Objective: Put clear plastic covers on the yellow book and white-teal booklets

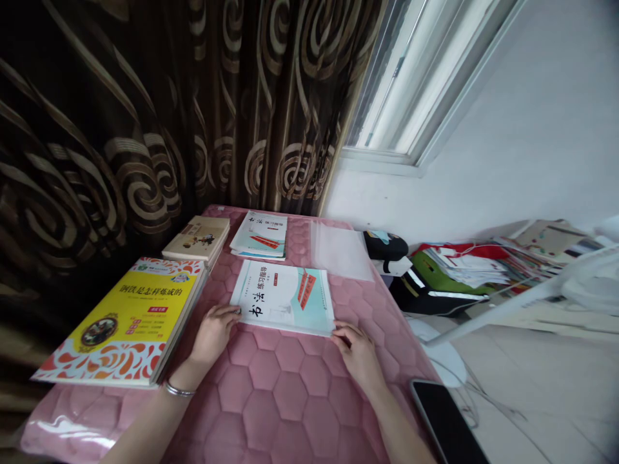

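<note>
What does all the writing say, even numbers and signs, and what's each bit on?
"书法 练习指导": on the nearer white-and-teal book.
"书法 练习指导": on the farther white-and-teal book.
"钢铁是怎样炼成的": on the yellow book.
Too small or blurred to read: the other print on these covers, including the red bands, and any on the tan book.

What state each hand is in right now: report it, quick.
Left hand: fingers at the nearer calligraphy booklet's near left corner; grip can't be told.
Right hand: fingers at its near right corner; grip can't be told.
</note>
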A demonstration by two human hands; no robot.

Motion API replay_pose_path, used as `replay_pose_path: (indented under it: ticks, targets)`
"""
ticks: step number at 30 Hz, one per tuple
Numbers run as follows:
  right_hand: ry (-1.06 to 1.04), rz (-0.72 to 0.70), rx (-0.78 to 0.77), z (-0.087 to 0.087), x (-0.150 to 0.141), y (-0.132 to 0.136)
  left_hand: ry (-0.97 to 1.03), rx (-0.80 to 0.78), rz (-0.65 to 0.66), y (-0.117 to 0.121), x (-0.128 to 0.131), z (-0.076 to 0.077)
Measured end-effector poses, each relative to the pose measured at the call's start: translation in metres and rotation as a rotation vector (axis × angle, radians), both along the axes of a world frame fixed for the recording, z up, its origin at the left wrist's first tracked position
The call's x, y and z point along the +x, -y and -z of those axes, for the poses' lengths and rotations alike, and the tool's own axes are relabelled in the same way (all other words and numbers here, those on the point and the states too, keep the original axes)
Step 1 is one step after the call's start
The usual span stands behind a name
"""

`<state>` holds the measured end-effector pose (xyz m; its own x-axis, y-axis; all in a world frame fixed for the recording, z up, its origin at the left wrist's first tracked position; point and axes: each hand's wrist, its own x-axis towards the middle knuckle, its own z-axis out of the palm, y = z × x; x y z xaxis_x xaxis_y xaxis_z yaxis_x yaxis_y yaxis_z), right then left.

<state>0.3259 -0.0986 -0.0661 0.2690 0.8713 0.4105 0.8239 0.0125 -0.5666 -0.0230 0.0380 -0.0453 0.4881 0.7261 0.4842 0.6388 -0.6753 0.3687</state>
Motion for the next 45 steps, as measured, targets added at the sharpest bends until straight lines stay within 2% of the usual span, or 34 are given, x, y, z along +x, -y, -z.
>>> replay_pose_path:
  ticks: [7,15,18,22,24,27,32,36,40,45]
  targets:
    - [-0.108,-0.051,0.024,0.003,0.004,-0.001,0.044,-0.035,-0.001,-0.001,-0.001,0.002]
    - [-0.133,-0.061,0.034,0.006,0.006,-0.002,0.085,-0.084,-0.028,-0.003,0.0,0.005]
    - [-0.104,-0.052,0.032,0.007,0.006,-0.001,0.09,-0.094,-0.02,-0.005,-0.001,0.006]
    - [0.035,0.004,0.006,0.003,-0.002,0.0,0.055,-0.087,-0.033,-0.001,-0.001,0.003]
    - [0.127,0.031,-0.032,-0.002,-0.012,-0.001,-0.004,-0.07,-0.081,0.006,0.005,0.0]
    - [0.227,-0.006,-0.079,-0.013,-0.035,-0.009,-0.098,-0.04,-0.116,0.02,0.022,-0.006]
    - [0.248,-0.106,-0.118,-0.028,-0.083,-0.031,-0.193,-0.024,-0.044,0.038,0.068,-0.014]
    - [0.207,-0.094,-0.143,-0.03,-0.105,-0.047,-0.243,-0.039,-0.013,0.044,0.094,-0.016]
    - [0.193,-0.085,-0.144,-0.028,-0.107,-0.052,-0.216,-0.05,-0.012,0.043,0.096,-0.014]
    - [0.219,-0.101,-0.113,-0.021,-0.086,-0.04,-0.13,-0.047,-0.026,0.034,0.076,-0.007]
